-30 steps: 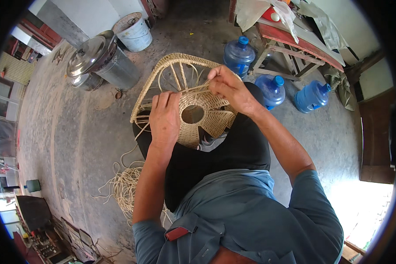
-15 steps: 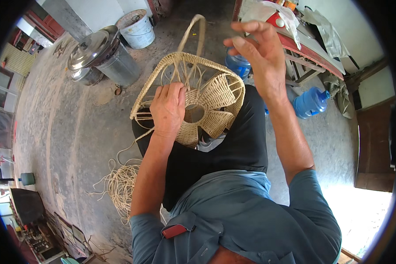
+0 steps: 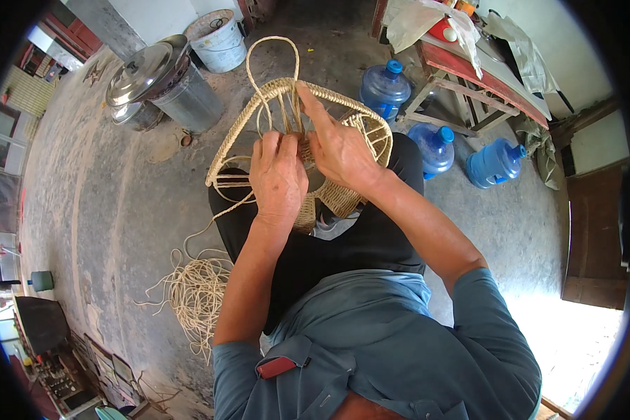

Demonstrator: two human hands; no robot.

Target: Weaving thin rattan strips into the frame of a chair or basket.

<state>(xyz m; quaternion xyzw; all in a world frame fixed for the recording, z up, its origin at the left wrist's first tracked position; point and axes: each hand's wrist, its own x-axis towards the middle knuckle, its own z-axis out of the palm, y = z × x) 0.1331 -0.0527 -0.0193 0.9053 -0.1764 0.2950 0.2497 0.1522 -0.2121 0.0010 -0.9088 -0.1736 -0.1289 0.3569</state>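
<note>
A woven cord frame (image 3: 227, 143) with a rounded, wrapped rim and woven panels around a central hole rests across my lap. My left hand (image 3: 278, 168) is closed on the cord strands inside its left part. My right hand (image 3: 346, 152) crosses in from the right; its index finger points up to the far rim, and the other fingers curl beside my left hand, apparently on the cord. A loose loop of pale cord (image 3: 273, 38) stands above the far rim. The curled fingertips and the strands under them are partly hidden.
A tangled pile of cord (image 3: 197, 301) lies on the floor at left, with a strand running to the frame. Blue water jugs (image 3: 493, 164) stand at right by a red-edged table (image 3: 497, 87). A metal bin (image 3: 189, 98) and white bucket (image 3: 218, 42) stand far left.
My right hand has come down and left from its raised, open pose to the frame's far rim. The cord loop has shifted left and widened. My left hand has moved slightly right.
</note>
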